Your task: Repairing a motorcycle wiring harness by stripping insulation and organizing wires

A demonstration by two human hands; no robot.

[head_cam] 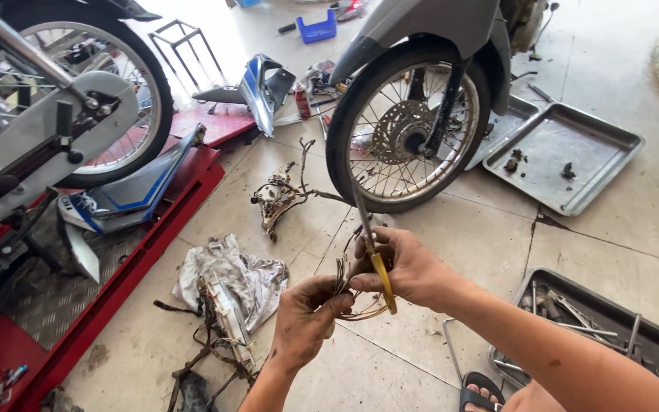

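Gripping scissors (pixel 379 267) in your right hand (pixel 409 267), you trim a wire coil (pixel 345 294) pinched in your left hand (pixel 306 317), above the floor (pixel 421 351) near the wheel (pixel 406 126); steady the wire.

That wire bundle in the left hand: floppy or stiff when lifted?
Probably floppy: the wire bundle hangs in loose loops below the left hand. Likely light, since a few fingers pinch it. It may snag, as the strands curl near the yellow-handled tool in the right hand.
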